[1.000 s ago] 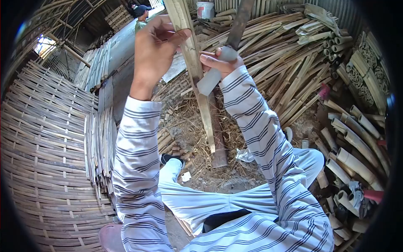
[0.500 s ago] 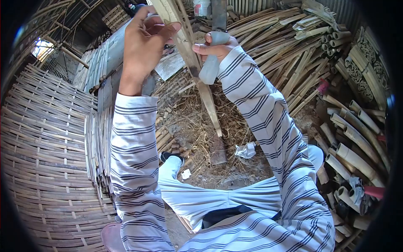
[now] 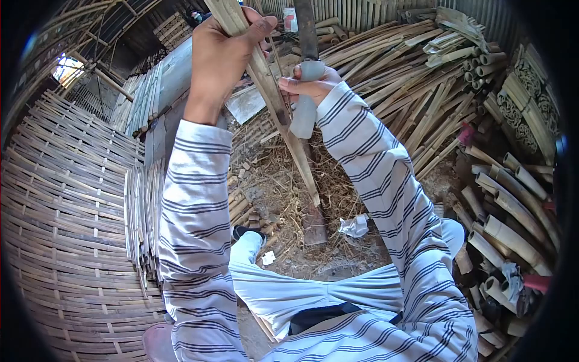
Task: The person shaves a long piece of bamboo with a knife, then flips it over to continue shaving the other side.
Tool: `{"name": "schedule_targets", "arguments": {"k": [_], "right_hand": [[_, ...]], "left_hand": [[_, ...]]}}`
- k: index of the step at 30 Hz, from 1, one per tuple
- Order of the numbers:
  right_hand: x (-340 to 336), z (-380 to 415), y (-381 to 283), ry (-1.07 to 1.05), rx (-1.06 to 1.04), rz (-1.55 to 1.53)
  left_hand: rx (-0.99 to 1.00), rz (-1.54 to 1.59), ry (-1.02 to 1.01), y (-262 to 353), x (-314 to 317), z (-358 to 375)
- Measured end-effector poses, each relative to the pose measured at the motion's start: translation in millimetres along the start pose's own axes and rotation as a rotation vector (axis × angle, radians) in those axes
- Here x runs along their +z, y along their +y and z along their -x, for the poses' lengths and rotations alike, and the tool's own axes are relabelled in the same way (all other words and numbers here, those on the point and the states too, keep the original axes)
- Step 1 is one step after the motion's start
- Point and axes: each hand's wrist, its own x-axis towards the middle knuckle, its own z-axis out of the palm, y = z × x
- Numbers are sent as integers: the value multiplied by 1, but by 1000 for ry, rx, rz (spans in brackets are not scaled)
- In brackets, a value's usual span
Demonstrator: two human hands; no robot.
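Moved slightly since half a second ago: left hand (image 3: 222, 60), now wrapped further around one bamboo strip (image 3: 267, 87). Two hands, one strip, one knife (image 3: 307, 37). Strip held up in front of the body, above the littered floor (image 3: 271, 169), long axis slanting from upper left to lower right, narrow end downward. Long, tapering, pale tan, darker patch midway. Right hand (image 3: 315, 87) closed around the knife's whitish handle, blade upward.

1. Woven bamboo panel (image 3: 78, 241): left side of floor (image 3: 295, 262).
2. White bucket (image 3: 291, 21): floor's far edge.
3. Split-bamboo pile (image 3: 401, 67): far right.
4. Cut bamboo tubes (image 3: 512, 234): right edge.
5. Crumpled white wrapper (image 3: 354, 226): mid-floor.
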Motion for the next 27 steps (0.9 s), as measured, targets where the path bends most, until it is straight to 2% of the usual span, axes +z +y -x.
{"name": "schedule_targets", "arguments": {"k": [1, 3, 7, 11, 14, 19, 23, 27], "right_hand": [[1, 3, -1, 0, 18, -23], [-9, 18, 1, 27, -41, 123], [-76, 88, 25, 32, -161, 361], [-73, 182, 7, 38, 101, 675], [-67, 222, 8, 83, 182, 695], [-62, 238, 9, 85, 71, 803], [-54, 230, 2, 74, 130, 806], [-45, 216, -1, 41, 89, 839]], "left_hand": [[-8, -21, 15, -2, 0, -1], [10, 1, 46, -1, 2, -2], [36, -14, 107, -25, -21, -11], [49, 65, 125, -37, -31, -18], [30, 39, 116, -38, -28, -18], [47, 42, 126, -35, -19, -19], [20, -59, 145, -28, -15, -15], [-28, -144, 108, -21, -13, -13]]}}
